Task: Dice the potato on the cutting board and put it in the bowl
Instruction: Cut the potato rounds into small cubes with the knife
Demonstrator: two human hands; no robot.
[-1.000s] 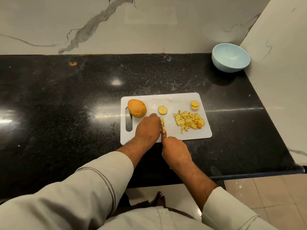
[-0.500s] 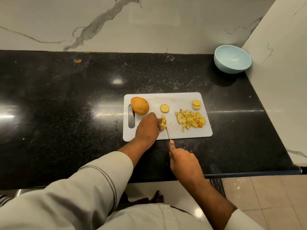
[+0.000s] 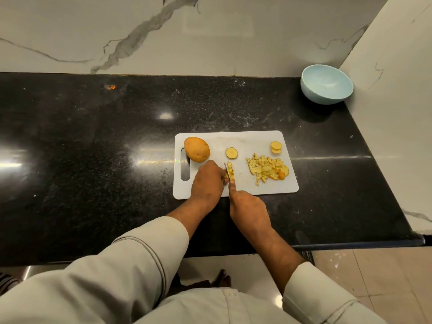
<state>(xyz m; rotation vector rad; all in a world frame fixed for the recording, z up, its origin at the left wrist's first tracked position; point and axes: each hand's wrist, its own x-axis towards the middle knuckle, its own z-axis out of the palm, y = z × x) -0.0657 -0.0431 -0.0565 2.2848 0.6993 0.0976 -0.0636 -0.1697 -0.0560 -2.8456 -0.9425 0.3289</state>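
Nearest the person, the right hand (image 3: 249, 206) is wrapped round the handle of a knife (image 3: 225, 171), forefinger stretched along the top of the blade, probably to steady the downward cut. The thin blade runs away from the body across the near edge of the cutting board (image 3: 252, 140). Just to its left, the left hand (image 3: 207, 182) curls its fingers down onto a small stack of potato strips (image 3: 231, 172), pinning them against the blade side so they do not slide while being chopped.

To the right on the board, towards its near right corner, lies a loose heap of diced potato (image 3: 266, 169), apparently pushed aside to keep the cutting spot free. Farther back a single round slice (image 3: 232, 152) waits mid-board, and two or three more slices (image 3: 276, 147) are stacked near the far right corner. The uncut part of the potato (image 3: 196, 149) sits at the far left corner beside the board's handle slot.

The board rests near the front edge of a glossy black stone counter (image 3: 93, 148). Well apart, in the counter's far right corner, stands a pale blue bowl (image 3: 326, 84) with nothing visible in it, so no dice have gone in yet. White veined marble walls (image 3: 210, 33) rise behind and to the right; pale floor tiles (image 3: 374, 277) show below.
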